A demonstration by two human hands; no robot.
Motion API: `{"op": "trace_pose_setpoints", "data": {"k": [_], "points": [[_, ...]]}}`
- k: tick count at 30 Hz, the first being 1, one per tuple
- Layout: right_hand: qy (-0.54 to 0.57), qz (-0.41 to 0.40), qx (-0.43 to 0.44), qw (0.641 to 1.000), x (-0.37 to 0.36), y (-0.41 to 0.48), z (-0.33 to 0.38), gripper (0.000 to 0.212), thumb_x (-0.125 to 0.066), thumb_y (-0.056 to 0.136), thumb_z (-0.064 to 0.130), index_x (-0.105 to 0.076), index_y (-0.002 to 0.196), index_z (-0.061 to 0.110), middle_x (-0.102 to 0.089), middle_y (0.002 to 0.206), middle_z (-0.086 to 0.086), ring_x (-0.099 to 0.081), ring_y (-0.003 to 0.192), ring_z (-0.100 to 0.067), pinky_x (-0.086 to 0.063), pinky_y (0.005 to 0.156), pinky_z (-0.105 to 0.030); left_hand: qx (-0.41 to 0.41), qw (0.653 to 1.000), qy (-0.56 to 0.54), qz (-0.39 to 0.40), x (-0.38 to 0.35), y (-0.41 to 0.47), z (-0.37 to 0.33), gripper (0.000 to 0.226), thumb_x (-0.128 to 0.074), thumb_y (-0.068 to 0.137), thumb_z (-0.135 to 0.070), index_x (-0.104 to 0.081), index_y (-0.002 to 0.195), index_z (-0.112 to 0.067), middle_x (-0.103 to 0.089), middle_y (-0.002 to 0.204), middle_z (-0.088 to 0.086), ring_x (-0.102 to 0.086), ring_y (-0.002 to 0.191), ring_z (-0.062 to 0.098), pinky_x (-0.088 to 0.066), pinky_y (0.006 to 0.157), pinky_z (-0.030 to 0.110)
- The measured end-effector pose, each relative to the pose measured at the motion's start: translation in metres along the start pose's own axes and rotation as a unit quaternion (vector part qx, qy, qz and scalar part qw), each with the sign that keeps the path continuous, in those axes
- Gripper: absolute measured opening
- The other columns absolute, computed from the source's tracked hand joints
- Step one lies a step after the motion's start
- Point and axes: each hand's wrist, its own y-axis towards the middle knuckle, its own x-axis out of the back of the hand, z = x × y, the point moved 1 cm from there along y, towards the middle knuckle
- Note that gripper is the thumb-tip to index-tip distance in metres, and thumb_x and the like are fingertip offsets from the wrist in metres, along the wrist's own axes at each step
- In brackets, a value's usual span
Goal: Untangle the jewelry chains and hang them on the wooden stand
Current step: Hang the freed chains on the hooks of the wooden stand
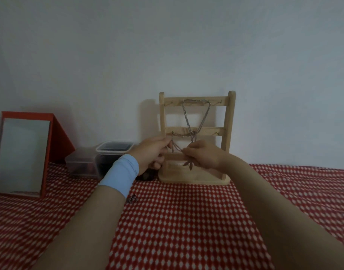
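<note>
Head view: both hands are up at the wooden stand [228, 123], which stands on the red-checked counter [186, 221] against the wall. A first chain [186, 117] already hangs from the top rail, draping down to the middle one. The left hand [151, 151] and right hand [202, 154] each have a closed fingertip grip on a second chain [176, 148] just below the middle rail. They hold it spread between them, probably so its loop stays open for a hook. A leaf pendant [189, 165] dangles beneath.
</note>
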Motion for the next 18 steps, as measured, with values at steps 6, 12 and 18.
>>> {"op": "trace_pose_setpoints", "data": {"k": [6,12,18], "points": [[-0.058,-0.198,0.025,0.978,0.048,-0.024,-0.024,0.022,-0.056,0.103,0.025,-0.074,0.091,0.02,-0.064,0.079,0.009,-0.058,0.068,-0.007,-0.043,0.058,-0.015,-0.101,0.968,0.227,-0.024,-0.032,0.008,-0.022,0.031,-0.047,0.101,-0.029,-0.07,0.094,-0.009,-0.048,0.064,-0.007,-0.042,0.053,0.009,-0.032,0.05,0.024],[-0.082,-0.359,-0.006,0.93,0.069,-0.032,-0.032,0.034,-0.059,0.102,0.028,-0.07,0.075,0.01,-0.058,0.056,0.004,-0.044,0.042,-0.009,-0.036,0.043,-0.018,-0.16,0.933,0.296,-0.127,-0.075,0.031,-0.025,0.035,-0.05,0.098,-0.032,-0.07,0.076,-0.014,-0.066,0.071,0.003,-0.061,0.068,0.018,-0.043,0.062,0.026],[-0.088,-0.386,-0.054,0.917,0.069,-0.023,-0.037,0.049,-0.062,0.098,0.033,-0.065,0.064,-0.002,-0.062,0.054,-0.013,-0.047,0.043,-0.018,-0.049,0.047,-0.034,-0.16,0.925,0.277,-0.204,-0.093,0.047,-0.028,0.04,-0.054,0.094,-0.034,-0.073,0.077,-0.003,-0.063,0.059,0.012,-0.053,0.053,0.017,-0.039,0.052,0.023]]}}
